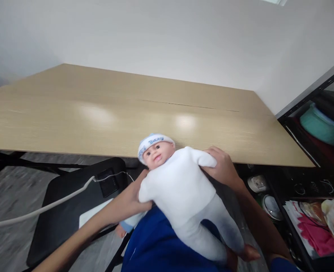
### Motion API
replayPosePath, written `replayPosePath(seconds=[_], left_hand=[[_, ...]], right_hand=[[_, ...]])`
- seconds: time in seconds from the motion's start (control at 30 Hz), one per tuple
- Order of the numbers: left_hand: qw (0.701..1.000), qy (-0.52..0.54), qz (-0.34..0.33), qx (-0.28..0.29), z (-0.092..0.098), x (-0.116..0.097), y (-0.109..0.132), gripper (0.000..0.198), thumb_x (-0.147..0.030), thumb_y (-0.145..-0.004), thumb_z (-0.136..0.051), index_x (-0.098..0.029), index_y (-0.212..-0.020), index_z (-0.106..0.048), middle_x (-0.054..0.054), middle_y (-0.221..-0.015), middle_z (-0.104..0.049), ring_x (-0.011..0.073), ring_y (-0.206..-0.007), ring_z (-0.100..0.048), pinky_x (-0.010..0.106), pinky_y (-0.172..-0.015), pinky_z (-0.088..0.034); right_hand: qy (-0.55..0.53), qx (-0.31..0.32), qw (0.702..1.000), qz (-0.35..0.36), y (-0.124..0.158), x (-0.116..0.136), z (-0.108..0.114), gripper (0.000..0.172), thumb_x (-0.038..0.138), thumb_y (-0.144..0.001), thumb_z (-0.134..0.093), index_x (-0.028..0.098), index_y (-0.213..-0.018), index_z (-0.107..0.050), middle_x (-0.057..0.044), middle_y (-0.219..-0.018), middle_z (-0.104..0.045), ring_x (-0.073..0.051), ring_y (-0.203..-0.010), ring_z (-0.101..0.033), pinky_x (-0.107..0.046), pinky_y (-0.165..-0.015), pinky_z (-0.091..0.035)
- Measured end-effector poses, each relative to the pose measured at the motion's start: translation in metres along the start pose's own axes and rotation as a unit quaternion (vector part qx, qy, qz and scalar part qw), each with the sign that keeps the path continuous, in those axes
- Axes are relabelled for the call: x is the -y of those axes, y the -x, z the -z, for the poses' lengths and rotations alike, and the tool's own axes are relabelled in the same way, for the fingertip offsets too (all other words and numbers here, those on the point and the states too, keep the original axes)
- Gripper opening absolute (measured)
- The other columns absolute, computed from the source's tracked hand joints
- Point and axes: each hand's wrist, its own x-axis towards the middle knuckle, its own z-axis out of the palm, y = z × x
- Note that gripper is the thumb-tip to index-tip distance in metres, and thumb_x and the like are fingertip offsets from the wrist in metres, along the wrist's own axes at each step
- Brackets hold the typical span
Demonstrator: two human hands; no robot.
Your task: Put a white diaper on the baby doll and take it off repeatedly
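Note:
A baby doll (180,181) with a white cloth body and a white and blue hat (155,142) lies tilted over my lap, face up. Its head and shoulders are near the table's front edge. My left hand (140,192) is closed around the doll's arm at the left of the picture. The other arm is in the grip of my right hand (222,168), which is at the table edge. Both of its legs hang toward me, and a bare foot (250,252) shows at the lower right. Some of my fingers are hidden behind the doll.
A wooden table (113,109) spans the view before a white wall. On the left, a black chair (62,211) holds a dark phone-like object (108,184) and a white cable (56,206). Below my left forearm, a small limb with a light-blue cuff (127,225) shows. Shelves at right hold a teal basin (323,126).

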Motion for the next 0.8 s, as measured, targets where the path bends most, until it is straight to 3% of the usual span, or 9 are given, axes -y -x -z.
replayPosePath(seconds=[0.07, 0.17, 0.3, 0.47, 0.6, 0.8], left_hand=[[0.999, -0.032, 0.005, 0.003, 0.018, -0.013, -0.029, 0.068, -0.038, -0.083, -0.069, -0.023, -0.147, -0.054, 0.008, -0.126, -0.076, 0.0328, -0.112, -0.075, 0.041, -0.095, -0.063], [0.997, -0.073, 0.012, 0.005, 0.038, -0.029, -0.069, 0.070, -0.043, -0.080, -0.071, -0.020, -0.145, -0.056, 0.010, -0.133, -0.076, 0.0332, -0.116, -0.074, 0.041, -0.098, -0.061], [0.992, -0.122, 0.033, 0.000, 0.060, -0.045, -0.099, 0.067, -0.051, -0.080, -0.070, -0.022, -0.139, -0.062, 0.008, -0.126, -0.078, 0.0329, -0.111, -0.075, 0.040, -0.094, -0.060], [0.972, -0.213, 0.083, -0.052, 0.081, -0.039, -0.113, 0.072, -0.058, -0.078, -0.075, -0.024, -0.140, -0.062, 0.003, -0.103, -0.079, 0.0310, -0.088, -0.076, 0.033, -0.074, -0.055], [0.965, -0.243, 0.041, -0.089, 0.086, -0.020, -0.114, 0.072, -0.059, -0.082, -0.075, -0.027, -0.145, -0.058, 0.006, -0.114, -0.082, 0.0338, -0.095, -0.078, 0.036, -0.078, -0.057], [0.959, -0.261, 0.008, -0.110, 0.086, 0.007, -0.107, 0.068, -0.052, -0.089, -0.074, -0.033, -0.152, -0.059, 0.008, -0.134, -0.082, 0.0368, -0.108, -0.081, 0.039, -0.080, -0.060]], right_hand=[[0.029, -0.023, 0.999, -0.013, -0.008, -0.016, 0.002, 0.013, 0.027, -0.091, -0.076, 0.023, -0.104, -0.076, -0.006, -0.099, -0.073, -0.027, -0.094, -0.067, -0.036, -0.082, -0.051], [0.053, -0.050, 0.997, -0.036, -0.019, -0.042, -0.002, 0.016, 0.030, -0.091, -0.076, 0.022, -0.105, -0.076, -0.006, -0.100, -0.074, -0.026, -0.092, -0.068, -0.036, -0.082, -0.051], [0.060, -0.061, 0.994, -0.073, -0.029, -0.068, -0.007, 0.021, 0.038, -0.092, -0.077, 0.024, -0.106, -0.076, -0.005, -0.101, -0.077, -0.026, -0.091, -0.070, -0.036, -0.079, -0.051], [0.055, -0.024, 0.992, -0.107, -0.028, -0.079, -0.005, 0.027, 0.045, -0.092, -0.076, 0.027, -0.112, -0.078, -0.005, -0.106, -0.080, -0.029, -0.090, -0.075, -0.036, -0.073, -0.051], [0.073, -0.019, 0.987, -0.140, -0.017, -0.077, -0.005, 0.029, 0.046, -0.092, -0.075, 0.032, -0.118, -0.076, -0.006, -0.108, -0.082, -0.032, -0.089, -0.077, -0.039, -0.069, -0.052], [0.055, -0.027, 0.984, -0.168, -0.007, -0.073, -0.004, 0.029, 0.041, -0.096, -0.069, 0.036, -0.124, -0.073, -0.007, -0.117, -0.083, -0.035, -0.099, -0.079, -0.042, -0.076, -0.058]])
